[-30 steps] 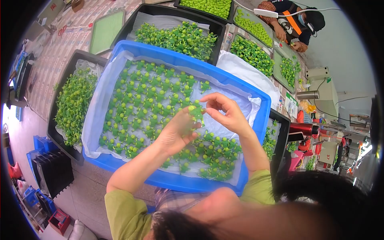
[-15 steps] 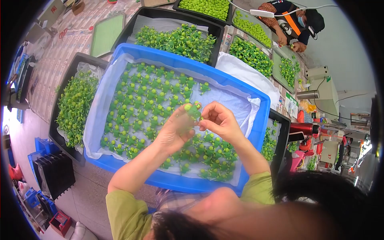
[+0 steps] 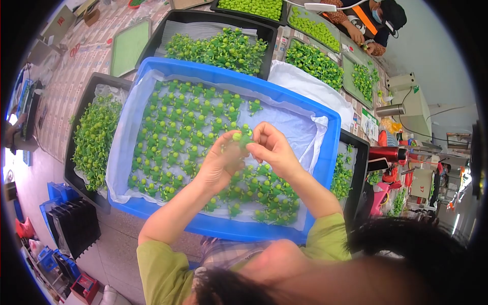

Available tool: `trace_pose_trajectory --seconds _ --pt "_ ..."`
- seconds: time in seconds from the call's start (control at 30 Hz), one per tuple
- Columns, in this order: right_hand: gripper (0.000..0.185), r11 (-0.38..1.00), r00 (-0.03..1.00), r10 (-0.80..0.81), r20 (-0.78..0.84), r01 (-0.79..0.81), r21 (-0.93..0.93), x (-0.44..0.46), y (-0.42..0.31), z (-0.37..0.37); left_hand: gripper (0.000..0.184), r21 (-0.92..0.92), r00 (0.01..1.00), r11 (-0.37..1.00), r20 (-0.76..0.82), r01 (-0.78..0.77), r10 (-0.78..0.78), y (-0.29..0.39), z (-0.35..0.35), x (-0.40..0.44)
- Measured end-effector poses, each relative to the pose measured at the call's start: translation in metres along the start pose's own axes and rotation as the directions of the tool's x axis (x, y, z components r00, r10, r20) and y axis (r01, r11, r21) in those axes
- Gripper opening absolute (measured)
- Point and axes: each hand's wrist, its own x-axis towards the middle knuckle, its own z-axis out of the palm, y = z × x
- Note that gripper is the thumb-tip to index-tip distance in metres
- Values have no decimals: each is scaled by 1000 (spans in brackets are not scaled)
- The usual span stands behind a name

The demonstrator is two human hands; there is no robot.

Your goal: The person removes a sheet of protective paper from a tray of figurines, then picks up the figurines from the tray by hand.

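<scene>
Between my two hands is a small green figure (image 3: pixel 245 137) with a round lime-coloured head, held above a blue tray (image 3: pixel 334 162). My left hand (image 3: pixel 222 161) pinches it from the left, its fingers closed around the lower part. From the right, my right hand (image 3: pixel 273 151) has thumb and bent fingers pressed together at the figure's edge; exactly what the fingertips grip is hidden. Under the hands, many similar green figures (image 3: pixel 175 122) stand in rows on a white liner (image 3: pixel 292 127). The liner's upper right part is bare.
Black bins heaped with green figures stand left (image 3: pixel 96 137), behind (image 3: pixel 218 51) and right (image 3: pixel 343 173) of the tray. Flat trays of green pieces (image 3: pixel 312 63) sit at the back right, near a co-worker (image 3: pixel 363 25) handling pieces. A red flask (image 3: pixel 389 153) lies at the right.
The view has shifted slightly. My right hand has moved a little up and left, closer around the figure, which stays between both hands.
</scene>
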Motion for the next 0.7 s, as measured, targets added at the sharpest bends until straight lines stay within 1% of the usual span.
trace_pose_trajectory --seconds 0.03,0.07,0.13,0.27,0.33,0.4,0.5,0.57,0.7 --pt "18 997 999 35 15 -36 62 0 1 0 42 -14 1000 1000 7 13 -13 0 -1 1" --pt "18 997 999 35 13 -36 64 -1 2 0 41 -29 1000 999 15 23 -23 0 -1 1" --pt "17 987 998 34 61 -43 153 -3 2 -1 41 -42 999 998 22 37 -36 0 -1 1" --pt "16 987 998 33 47 -40 155 -5 4 -1 40 -57 998 997 22 58 -57 -3 -3 1" --pt "15 983 998 64 2 -63 171 -5 3 1 39 -58 998 997 6 59 -59 -2 -1 1" --pt "15 979 997 76 -9 -73 189 -4 5 2 39 -59 998 996 -12 61 -62 -2 0 0" --pt "15 972 996 84 -17 -78 221 -5 8 1 39 -14 999 999 -28 46 -46 -3 0 0" --pt "15 968 997 80 -13 -74 239 -6 8 1 39 -79 996 993 -25 85 -87 -4 -1 0" --pt "15 971 997 80 -13 -75 228 -9 4 5 38 -87 995 991 -10 101 -102 -2 -1 0"
